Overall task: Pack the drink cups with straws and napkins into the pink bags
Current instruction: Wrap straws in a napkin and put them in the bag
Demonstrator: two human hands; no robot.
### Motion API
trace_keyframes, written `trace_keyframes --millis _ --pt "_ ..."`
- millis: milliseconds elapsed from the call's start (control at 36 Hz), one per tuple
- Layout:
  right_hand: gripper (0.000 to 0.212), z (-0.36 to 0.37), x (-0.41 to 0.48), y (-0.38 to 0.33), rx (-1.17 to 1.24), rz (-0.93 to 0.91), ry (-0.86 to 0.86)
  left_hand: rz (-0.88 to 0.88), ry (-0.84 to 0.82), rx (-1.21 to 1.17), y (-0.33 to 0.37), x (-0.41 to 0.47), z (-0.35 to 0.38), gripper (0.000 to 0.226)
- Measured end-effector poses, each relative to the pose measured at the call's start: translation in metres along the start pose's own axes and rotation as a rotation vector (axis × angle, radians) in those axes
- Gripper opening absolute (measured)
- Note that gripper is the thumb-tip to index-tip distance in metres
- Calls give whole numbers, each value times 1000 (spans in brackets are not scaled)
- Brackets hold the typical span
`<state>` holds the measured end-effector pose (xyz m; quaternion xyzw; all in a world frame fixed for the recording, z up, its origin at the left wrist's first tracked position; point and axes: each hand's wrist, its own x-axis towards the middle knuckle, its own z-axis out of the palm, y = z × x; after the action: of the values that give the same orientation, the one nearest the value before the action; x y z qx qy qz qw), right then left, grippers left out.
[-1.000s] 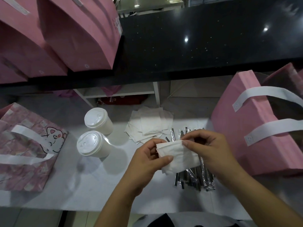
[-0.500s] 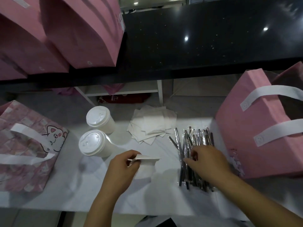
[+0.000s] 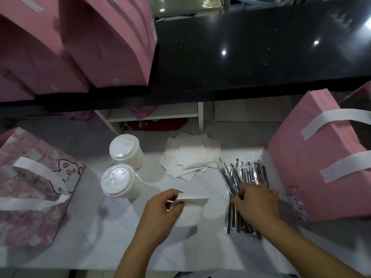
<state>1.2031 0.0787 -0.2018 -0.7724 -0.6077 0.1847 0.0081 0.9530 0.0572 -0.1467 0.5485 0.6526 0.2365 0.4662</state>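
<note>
My left hand (image 3: 160, 209) pinches a folded white napkin (image 3: 192, 209) just above the white table. My right hand (image 3: 257, 205) lies on the pile of wrapped dark straws (image 3: 244, 177), fingers curled into it; whether it holds one I cannot tell. Two white lidded cups (image 3: 126, 150) (image 3: 118, 181) stand left of centre. A loose stack of napkins (image 3: 190, 157) lies behind my hands. A plain pink bag (image 3: 313, 167) with white handles stands at the right. A patterned pink bag with a cat print (image 3: 30, 189) sits at the left.
A white table (image 3: 100, 247) carries everything near me. Behind it runs a black counter (image 3: 251, 47) with two more pink bags (image 3: 108, 43) (image 3: 32, 57) on its left end. Under the counter are a white shelf frame (image 3: 152, 117) and a red packet (image 3: 154, 124).
My right hand let go of the napkin and moved right onto the straw pile. My left hand kept the napkin and drew it left and lower.
</note>
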Motion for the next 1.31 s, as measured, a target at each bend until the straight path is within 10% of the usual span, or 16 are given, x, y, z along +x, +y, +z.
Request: trace_keyframes --millis 750,1306 --pt "9 -45 -24 23 1135 151 -85 -105 -161 -423 29 45 35 39" --pt "15 -67 -24 9 1149 12 -370 -42 -281 -523 64 30 41 17"
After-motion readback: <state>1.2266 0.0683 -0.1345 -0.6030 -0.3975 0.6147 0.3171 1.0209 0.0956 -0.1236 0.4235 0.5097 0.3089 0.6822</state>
